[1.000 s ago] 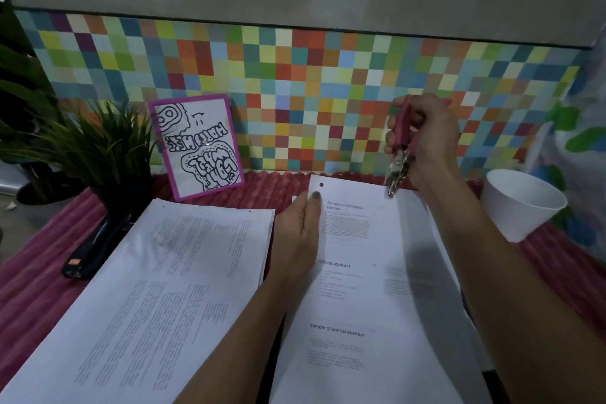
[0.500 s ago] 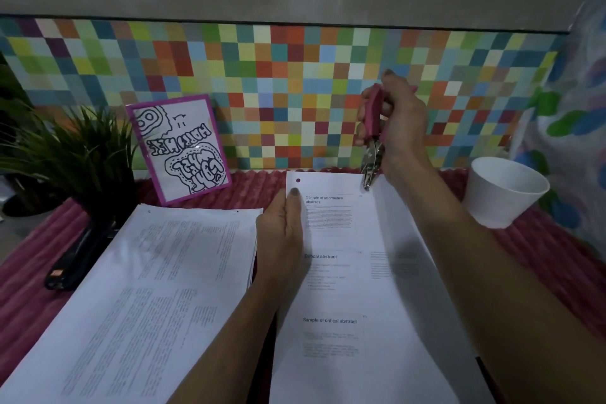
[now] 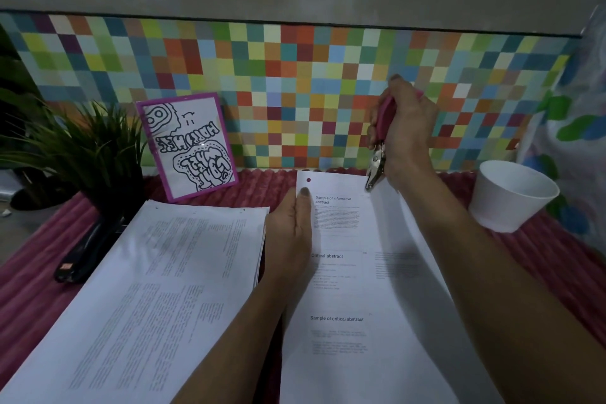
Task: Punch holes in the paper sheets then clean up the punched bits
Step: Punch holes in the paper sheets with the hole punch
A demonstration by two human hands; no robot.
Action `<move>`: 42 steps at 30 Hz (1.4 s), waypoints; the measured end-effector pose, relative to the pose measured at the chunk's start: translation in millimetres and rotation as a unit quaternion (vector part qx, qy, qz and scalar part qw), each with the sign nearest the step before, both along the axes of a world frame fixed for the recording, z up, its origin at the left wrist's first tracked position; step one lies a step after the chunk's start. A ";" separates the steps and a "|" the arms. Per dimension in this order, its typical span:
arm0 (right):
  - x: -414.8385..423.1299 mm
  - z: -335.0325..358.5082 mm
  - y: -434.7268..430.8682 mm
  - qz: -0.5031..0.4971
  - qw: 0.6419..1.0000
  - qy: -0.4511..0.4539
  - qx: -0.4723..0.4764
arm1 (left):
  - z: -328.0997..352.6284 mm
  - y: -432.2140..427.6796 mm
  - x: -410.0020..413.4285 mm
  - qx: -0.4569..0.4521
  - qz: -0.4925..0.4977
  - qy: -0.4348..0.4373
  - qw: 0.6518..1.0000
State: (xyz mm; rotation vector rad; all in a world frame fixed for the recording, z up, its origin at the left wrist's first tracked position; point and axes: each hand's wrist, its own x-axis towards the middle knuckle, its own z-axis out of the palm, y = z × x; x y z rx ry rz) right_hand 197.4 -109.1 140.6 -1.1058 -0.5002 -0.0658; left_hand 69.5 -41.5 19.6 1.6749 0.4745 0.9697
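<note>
A pink-handled hole punch (image 3: pixel 380 141) is gripped in the right hand (image 3: pixel 406 128), fingers wrapped tight round the handles, metal nose pointed down. The nose is held at the far right part of the top edge of the printed sheet (image 3: pixel 344 272); whether the paper sits between the metal tips cannot be told. The left hand (image 3: pixel 290 233) is laid flat on the sheet's left margin, fingers together, nothing pinched. One punched hole (image 3: pixel 308 180) is seen in the top left corner, just beyond the fingertip. The sheet is spread on a ribbed red mat (image 3: pixel 574 272). A paper stack (image 3: pixel 147 289) is set left of the hand. A white cup (image 3: pixel 511 197) is placed right of the forearm. Farther left, a black stapler (image 3: pixel 85 252), a potted plant (image 3: pixel 82 154) and a purple-framed card (image 3: pixel 190 144) are noted.
</note>
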 end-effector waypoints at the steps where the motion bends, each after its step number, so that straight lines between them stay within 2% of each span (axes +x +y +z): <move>1: -0.2 -0.5 0.1 -0.001 1.000 0.000 -0.001 | -0.1 0.3 -0.4 -0.003 -0.004 -0.003 1.000; 8: 1.0 -2.1 -1.2 0.014 1.000 0.005 0.011 | 0.6 3.4 -3.4 -0.035 -0.083 -0.011 0.996; 12: 3.4 -4.1 -3.5 0.049 0.999 0.020 0.009 | -0.8 5.4 -3.4 -0.037 -0.071 -0.014 0.997; 15: 5.8 -6.4 -8.2 0.104 0.994 0.036 -0.028 | -0.9 5.9 -3.5 -0.032 -0.068 -0.016 0.997; 20: 6.5 -11.8 -11.9 0.172 0.984 0.016 -0.042 | -1.1 8.7 -3.0 -0.057 -0.065 -0.024 0.996; 25: 8.3 -14.9 -18.7 0.153 0.987 -0.048 -0.025 | 6.6 9.1 -6.7 -0.112 -0.103 -0.065 0.986; 27: 10.4 -16.9 -22.2 0.145 0.989 -0.029 0.006 | 7.4 9.0 -6.9 -0.105 -0.105 -0.067 0.987; 30: 11.0 -21.8 -22.2 0.164 0.982 0.063 0.075 | 4.8 12.2 -4.8 -0.088 -0.082 -0.050 0.991; 32: 8.5 -25.3 -19.9 0.167 0.978 0.099 0.080 | 1.8 13.1 -3.8 -0.081 -0.072 -0.039 0.993; 34: 4.8 -27.1 -18.2 0.168 0.982 0.075 0.052 | 2.8 9.9 -5.2 -0.083 -0.072 -0.032 0.993; 39: -1.6 -25.8 -18.1 0.146 0.985 -0.080 -0.039 | 5.7 2.2 -6.4 -0.078 -0.080 -0.047 0.993; 42: 2.7 -23.4 -22.9 0.151 0.987 -0.056 -0.013 | 4.6 5.2 -5.6 -0.059 -0.073 -0.039 0.995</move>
